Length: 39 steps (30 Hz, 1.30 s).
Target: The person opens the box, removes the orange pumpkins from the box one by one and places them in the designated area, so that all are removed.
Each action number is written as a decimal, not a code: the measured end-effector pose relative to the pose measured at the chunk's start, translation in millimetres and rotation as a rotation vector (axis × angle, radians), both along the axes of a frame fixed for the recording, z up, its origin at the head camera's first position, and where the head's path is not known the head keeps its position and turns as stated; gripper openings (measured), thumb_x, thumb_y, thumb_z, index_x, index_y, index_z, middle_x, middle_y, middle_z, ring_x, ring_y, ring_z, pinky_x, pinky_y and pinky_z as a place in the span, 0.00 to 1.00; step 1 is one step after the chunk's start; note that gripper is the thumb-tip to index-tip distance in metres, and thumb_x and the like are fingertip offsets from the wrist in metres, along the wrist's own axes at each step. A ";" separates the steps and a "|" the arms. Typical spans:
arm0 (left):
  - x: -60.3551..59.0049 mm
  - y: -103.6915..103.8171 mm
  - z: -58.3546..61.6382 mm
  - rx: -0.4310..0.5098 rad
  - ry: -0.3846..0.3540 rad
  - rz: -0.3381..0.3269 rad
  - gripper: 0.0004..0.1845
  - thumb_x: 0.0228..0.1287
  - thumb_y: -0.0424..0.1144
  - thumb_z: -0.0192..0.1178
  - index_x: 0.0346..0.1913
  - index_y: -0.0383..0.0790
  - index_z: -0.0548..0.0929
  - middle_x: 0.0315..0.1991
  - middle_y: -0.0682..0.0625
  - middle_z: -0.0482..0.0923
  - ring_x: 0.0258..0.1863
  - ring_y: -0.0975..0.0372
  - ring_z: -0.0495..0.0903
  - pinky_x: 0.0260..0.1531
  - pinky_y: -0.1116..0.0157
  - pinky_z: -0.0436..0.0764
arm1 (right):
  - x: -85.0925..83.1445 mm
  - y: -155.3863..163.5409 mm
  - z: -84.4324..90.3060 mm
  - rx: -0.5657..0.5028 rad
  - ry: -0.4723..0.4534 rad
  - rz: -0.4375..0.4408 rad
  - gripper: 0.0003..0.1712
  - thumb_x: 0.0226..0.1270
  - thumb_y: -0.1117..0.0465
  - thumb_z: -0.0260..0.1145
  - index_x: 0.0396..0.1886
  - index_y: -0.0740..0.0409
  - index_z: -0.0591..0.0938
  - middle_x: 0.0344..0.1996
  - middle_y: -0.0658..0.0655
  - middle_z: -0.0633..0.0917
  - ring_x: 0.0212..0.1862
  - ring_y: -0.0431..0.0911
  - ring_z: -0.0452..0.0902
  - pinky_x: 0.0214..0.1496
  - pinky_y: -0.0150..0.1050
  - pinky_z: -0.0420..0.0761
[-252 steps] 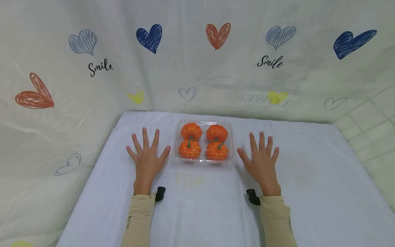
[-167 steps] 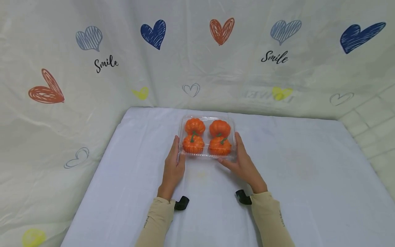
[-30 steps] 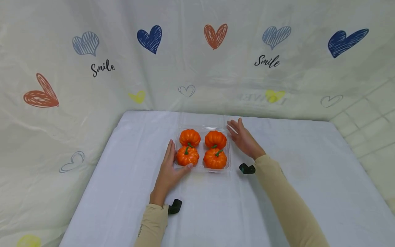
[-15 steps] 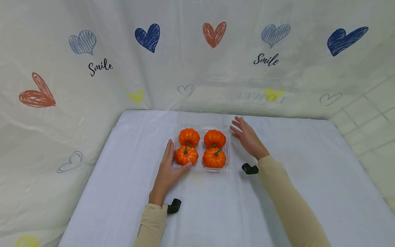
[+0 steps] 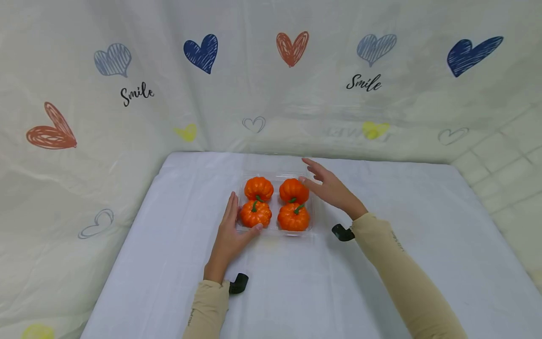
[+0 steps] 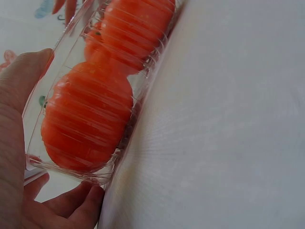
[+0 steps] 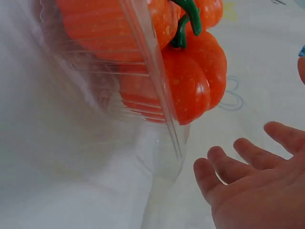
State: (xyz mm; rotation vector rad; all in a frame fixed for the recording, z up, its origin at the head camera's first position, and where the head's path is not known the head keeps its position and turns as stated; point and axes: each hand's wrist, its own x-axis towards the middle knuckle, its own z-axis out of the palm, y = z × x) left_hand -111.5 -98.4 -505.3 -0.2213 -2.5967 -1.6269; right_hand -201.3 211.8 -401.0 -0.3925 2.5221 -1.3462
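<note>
- Four orange pumpkins (image 5: 274, 203) in two rows, inside clear plastic tray (image 5: 314, 214), on white tablecloth (image 5: 296, 282).
- Left hand (image 5: 228, 235): flat against tray's left wall, fingers straight and pressed together along that wall, thumb tip hooked round near-left corner.
- Left wrist view: thumb (image 6: 21, 81) on tray wall, fingertips (image 6: 76, 202) under tray's bottom edge; near-left pumpkin (image 6: 88, 121) just behind wall, between thumb and fingertips.
- Right hand (image 5: 328, 188): raised over tray's far-right corner, fingers straight and loosely spread, gripping nothing; thumb tip at top of far-right pumpkin (image 5: 293, 189), contact not determinable.
- Right wrist view: fingers (image 7: 248, 164) apart from tray's open edge (image 7: 157, 95); near-right pumpkin with green stem (image 7: 190, 81) just beyond fingertips.
- Tray position: between both hands, touching left palm, below right fingertips.
- Black wrist-mounted cameras (image 5: 238, 282) beside each beige sleeve (image 5: 406, 287).
- Backdrop sheet (image 5: 271, 94) beyond fingertips: printed hearts, word "Smile".
</note>
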 end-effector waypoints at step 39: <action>-1.5 -1.6 -2.9 0.004 0.012 -0.003 0.62 0.64 0.64 0.73 0.88 0.41 0.49 0.88 0.54 0.41 0.81 0.51 0.62 0.76 0.52 0.65 | 16.3 -31.8 -2.4 0.173 0.291 0.016 0.30 0.79 0.65 0.68 0.77 0.62 0.76 0.71 0.64 0.79 0.68 0.60 0.76 0.71 0.58 0.76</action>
